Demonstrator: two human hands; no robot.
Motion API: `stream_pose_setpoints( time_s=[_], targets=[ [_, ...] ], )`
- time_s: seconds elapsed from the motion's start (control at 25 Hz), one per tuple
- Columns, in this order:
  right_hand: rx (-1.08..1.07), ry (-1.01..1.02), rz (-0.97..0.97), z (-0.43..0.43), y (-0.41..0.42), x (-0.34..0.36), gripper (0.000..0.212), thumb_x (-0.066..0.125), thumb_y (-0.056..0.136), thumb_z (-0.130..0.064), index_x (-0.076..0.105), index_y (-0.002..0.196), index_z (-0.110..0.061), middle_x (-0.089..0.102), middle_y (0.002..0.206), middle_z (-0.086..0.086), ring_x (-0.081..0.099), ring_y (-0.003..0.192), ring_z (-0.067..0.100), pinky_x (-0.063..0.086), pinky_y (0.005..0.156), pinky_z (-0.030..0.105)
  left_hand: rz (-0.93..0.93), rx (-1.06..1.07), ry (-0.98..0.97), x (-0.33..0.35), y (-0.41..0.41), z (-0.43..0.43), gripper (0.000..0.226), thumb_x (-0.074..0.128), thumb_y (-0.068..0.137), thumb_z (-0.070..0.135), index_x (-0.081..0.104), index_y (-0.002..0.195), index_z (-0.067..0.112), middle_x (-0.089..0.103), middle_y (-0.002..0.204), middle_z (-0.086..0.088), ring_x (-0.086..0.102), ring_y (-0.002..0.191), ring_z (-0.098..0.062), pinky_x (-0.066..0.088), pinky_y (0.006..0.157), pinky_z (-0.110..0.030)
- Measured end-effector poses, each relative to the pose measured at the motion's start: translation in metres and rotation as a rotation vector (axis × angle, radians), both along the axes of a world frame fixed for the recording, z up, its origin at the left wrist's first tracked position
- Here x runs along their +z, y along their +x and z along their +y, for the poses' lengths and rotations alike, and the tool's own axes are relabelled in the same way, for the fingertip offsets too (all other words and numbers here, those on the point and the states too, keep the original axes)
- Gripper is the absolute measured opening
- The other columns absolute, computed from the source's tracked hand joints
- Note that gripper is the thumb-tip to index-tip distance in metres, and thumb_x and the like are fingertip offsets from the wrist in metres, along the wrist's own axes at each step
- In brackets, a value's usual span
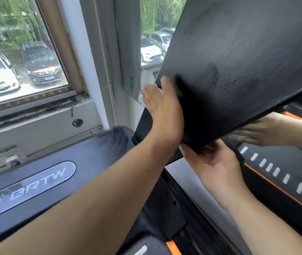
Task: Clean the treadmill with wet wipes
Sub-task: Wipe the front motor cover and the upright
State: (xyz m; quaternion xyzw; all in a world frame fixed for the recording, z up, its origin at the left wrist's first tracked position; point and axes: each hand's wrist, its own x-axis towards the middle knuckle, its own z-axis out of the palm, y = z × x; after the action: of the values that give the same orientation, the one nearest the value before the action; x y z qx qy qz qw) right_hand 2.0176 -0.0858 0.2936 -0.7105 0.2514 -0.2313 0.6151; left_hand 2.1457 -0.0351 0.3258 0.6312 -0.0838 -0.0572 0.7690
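Your left forearm (91,199) crosses the motor cover (91,159) below the treadmill's tilted black panel (247,61). Your left hand (165,111) lies flat, grip spread, on its left edge. Your right hand (214,162) curls round its lower corner. Smudges show and no wipe is visible, so cleaning looks barely begun.
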Motion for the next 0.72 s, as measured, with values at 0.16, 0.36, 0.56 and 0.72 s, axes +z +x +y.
stream_pose_setpoints(
  time_s=[0.16,0.36,0.56,0.72],
  targets=[
    [0.06,-0.077,0.164,-0.003,-0.002,0.017,0.04,0.089,0.077,-0.038,0.071,0.112,-0.034,0.075,0.104,-0.023,0.067,0.104,-0.005,0.052,0.09,0.022,0.341,-0.042,0.052,-0.031,-0.024,0.001,0.105,0.027,0.067,0.087,0.027,0.155,0.029,0.025,0.166,0.003,0.027,0.15,-0.02,0.023,0.121,-0.05],
    [0.319,-0.074,0.183,-0.031,-0.018,0.048,0.034,0.079,0.081,0.0,0.07,0.108,-0.017,0.077,0.103,-0.007,0.069,0.102,0.01,0.052,0.086,0.026,-0.08,-0.055,0.103,0.06,-0.053,0.001,0.07,0.028,0.104,0.06,0.01,0.161,0.023,0.005,0.169,0.004,0.004,0.155,-0.013,0.009,0.123,-0.036],
    [-0.022,0.135,-0.201,-0.037,-0.027,0.099,0.052,0.043,0.08,0.026,0.074,0.087,-0.015,0.076,0.075,-0.006,0.069,0.068,0.008,0.057,0.072,0.033,-0.117,-0.07,0.151,0.043,-0.066,0.003,0.08,0.025,0.098,0.068,0.002,0.163,0.027,-0.006,0.17,0.012,-0.007,0.154,-0.004,-0.001,0.125,-0.033],
    [-0.105,0.152,-0.275,-0.029,-0.029,0.114,0.054,0.041,0.079,0.022,0.078,0.087,-0.016,0.071,0.076,0.003,0.061,0.074,0.022,0.048,0.077,0.041,0.342,-0.085,0.1,0.054,-0.067,0.002,0.106,0.025,0.071,0.095,0.016,0.16,0.038,0.011,0.168,0.014,0.019,0.154,-0.018,0.016,0.122,-0.05]
  ],
)
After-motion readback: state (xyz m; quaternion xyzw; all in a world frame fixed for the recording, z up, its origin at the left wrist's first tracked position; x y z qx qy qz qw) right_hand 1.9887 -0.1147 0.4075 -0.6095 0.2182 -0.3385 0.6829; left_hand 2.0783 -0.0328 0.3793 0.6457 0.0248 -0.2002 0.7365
